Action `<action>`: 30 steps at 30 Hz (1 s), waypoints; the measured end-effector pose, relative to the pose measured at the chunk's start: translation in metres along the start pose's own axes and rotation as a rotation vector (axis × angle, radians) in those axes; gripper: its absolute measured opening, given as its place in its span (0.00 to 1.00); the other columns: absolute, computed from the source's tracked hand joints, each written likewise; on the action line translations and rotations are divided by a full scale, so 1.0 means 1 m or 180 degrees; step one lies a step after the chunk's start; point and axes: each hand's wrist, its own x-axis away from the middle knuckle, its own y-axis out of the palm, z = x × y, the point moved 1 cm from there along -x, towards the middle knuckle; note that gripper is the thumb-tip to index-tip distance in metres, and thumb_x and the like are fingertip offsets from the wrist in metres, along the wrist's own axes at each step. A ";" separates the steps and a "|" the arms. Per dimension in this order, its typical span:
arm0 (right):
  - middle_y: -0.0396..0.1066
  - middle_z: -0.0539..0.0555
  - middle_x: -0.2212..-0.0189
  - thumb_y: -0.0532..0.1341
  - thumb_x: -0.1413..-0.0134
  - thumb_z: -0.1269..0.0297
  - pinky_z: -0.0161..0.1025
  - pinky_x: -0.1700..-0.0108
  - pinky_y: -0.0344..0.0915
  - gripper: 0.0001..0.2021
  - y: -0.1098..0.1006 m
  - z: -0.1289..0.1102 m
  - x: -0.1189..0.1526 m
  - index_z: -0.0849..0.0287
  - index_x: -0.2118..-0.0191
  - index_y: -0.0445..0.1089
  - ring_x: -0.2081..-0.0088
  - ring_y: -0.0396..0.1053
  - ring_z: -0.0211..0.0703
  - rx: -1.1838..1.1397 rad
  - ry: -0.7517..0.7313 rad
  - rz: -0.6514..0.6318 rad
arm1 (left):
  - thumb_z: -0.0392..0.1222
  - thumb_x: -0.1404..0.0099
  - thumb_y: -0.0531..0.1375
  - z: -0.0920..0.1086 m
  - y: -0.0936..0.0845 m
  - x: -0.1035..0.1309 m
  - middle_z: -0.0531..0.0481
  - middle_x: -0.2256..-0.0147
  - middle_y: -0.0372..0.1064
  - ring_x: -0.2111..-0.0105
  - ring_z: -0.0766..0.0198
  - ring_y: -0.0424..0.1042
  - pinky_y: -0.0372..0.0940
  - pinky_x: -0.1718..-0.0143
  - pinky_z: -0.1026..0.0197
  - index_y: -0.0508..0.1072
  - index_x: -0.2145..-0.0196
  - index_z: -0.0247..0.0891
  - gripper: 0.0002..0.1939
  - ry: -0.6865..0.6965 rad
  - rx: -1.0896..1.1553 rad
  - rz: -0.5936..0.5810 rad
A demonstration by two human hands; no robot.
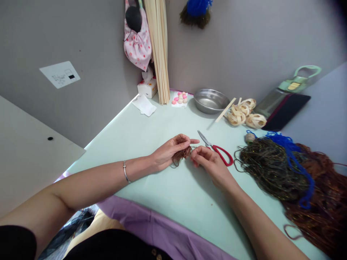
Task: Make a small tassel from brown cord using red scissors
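Near the middle of the pale green table [162, 195], my left hand [170, 150] is closed round a small brown yarn piece [180, 153], its index finger stretched to the right. A dark strand loops below the piece. Just to the right, my right hand [207, 159] has its fingertips pinched together close to the yarn's right edge; what they hold is too small to make out. Red-handled scissors [223, 156] lie with their blades parted, just beyond my right hand.
At the right lie dark green yarn [271, 168], brown yarn [320, 202] and blue yarn [306, 175]. Along the back stand a metal bowl [211, 102], curled wood strips [237, 116], a bottle [273, 99], a tissue box [148, 88] and long wood strips [159, 54].
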 end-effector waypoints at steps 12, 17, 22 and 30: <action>0.67 0.53 0.65 0.58 0.38 0.53 0.41 0.61 0.60 0.13 -0.004 -0.016 0.008 0.56 0.64 0.71 0.63 0.64 0.44 0.1027 -0.0765 0.0517 | 0.49 0.41 0.66 -0.003 0.003 0.004 0.55 0.76 0.65 0.75 0.72 0.64 0.57 0.71 0.68 0.71 0.68 0.35 0.14 -0.0402 -0.0709 0.0195; 0.65 0.51 0.69 0.60 0.40 0.56 0.39 0.63 0.60 0.12 -0.003 -0.012 0.005 0.58 0.69 0.70 0.65 0.64 0.43 0.0918 -0.0768 0.0361 | 0.49 0.40 0.65 -0.005 0.001 0.004 0.54 0.77 0.64 0.76 0.71 0.64 0.56 0.73 0.68 0.71 0.66 0.34 0.14 -0.0465 -0.0811 0.0186; 0.66 0.51 0.69 0.62 0.42 0.56 0.39 0.65 0.59 0.10 -0.005 -0.010 0.004 0.59 0.68 0.71 0.67 0.63 0.42 0.0639 -0.0607 0.0537 | 0.49 0.40 0.64 -0.007 0.000 0.003 0.54 0.76 0.64 0.75 0.71 0.64 0.58 0.71 0.67 0.72 0.66 0.34 0.14 -0.0451 -0.0766 0.0243; 0.67 0.51 0.68 0.63 0.44 0.57 0.38 0.64 0.60 0.10 -0.003 -0.010 0.006 0.58 0.67 0.72 0.66 0.64 0.41 0.0435 -0.0446 0.0437 | 0.47 0.44 0.67 -0.004 0.001 0.005 0.55 0.77 0.64 0.77 0.71 0.64 0.58 0.73 0.66 0.71 0.66 0.34 0.14 -0.0548 -0.0833 0.0202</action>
